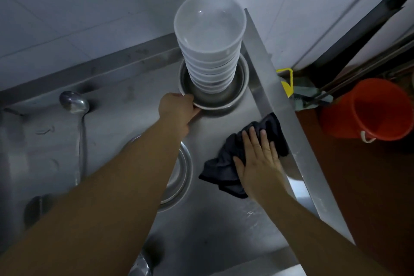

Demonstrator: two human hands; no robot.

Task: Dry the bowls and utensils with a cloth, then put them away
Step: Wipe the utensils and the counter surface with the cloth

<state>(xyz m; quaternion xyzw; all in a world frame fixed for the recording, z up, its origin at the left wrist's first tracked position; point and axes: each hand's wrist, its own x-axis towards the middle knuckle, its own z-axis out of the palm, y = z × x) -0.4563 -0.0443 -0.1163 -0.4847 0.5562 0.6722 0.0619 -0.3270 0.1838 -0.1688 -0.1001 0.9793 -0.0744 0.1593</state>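
There was only one view, from a camera on the person's head. It looked almost straight down, from close above, at the metal counter, with the wall at the top and the floor at the right.

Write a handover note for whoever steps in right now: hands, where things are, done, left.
Left hand grips the rim of the metal basin holding the stack of white bowls, at the counter's back right corner.
Right hand lies flat on the dark cloth.
Ladle lies at left; a second metal bowl sits partly under the left arm.
Done: bowls stacked; dryness unclear.
Left: dry ladle and bowl, put everything away.
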